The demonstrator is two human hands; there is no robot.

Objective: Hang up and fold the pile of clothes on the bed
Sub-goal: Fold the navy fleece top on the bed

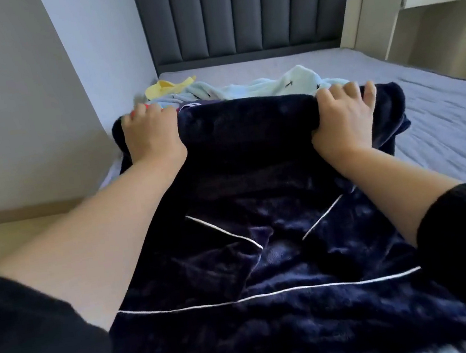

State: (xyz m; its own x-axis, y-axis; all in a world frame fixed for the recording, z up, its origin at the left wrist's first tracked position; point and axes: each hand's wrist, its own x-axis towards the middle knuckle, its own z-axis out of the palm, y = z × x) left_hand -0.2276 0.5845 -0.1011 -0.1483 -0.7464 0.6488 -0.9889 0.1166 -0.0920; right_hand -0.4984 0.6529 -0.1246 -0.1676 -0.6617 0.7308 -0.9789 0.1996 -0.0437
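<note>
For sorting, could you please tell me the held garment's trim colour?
White trim on the navy garment; head view.

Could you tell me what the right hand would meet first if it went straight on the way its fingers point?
Probably the pale blue fleece garment with small dark motifs, just beyond the navy fleece garment the right hand grips, though the gap is unclear.

One head-worn wide-angle view looks forward and down, close over the bed, headboard upper centre.

Left hand fingertips smear into blur; navy garment partly covers the pale blue clothes and runs off the bottom edge.
</note>
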